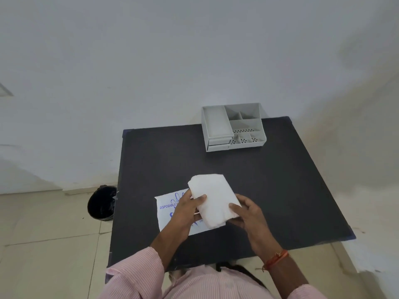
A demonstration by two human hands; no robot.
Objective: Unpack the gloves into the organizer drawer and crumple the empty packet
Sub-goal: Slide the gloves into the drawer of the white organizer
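Note:
A thick white folded stack of gloves [212, 197] is held just above the black table [269, 190], near its front. My left hand [187, 207] grips its left edge and my right hand [246, 212] grips its right lower corner. Under the stack and my left hand lies the flat white packet [166, 209] with blue "DISPOSABLE" print, partly hidden. The grey organizer [233, 127] stands at the table's far edge, its two small drawers [219, 144] at the front left pushed in.
A black waste bin [101, 202] stands on the tiled floor left of the table. A plain white wall runs behind the table. The organizer's open top compartments hold nothing that I can see.

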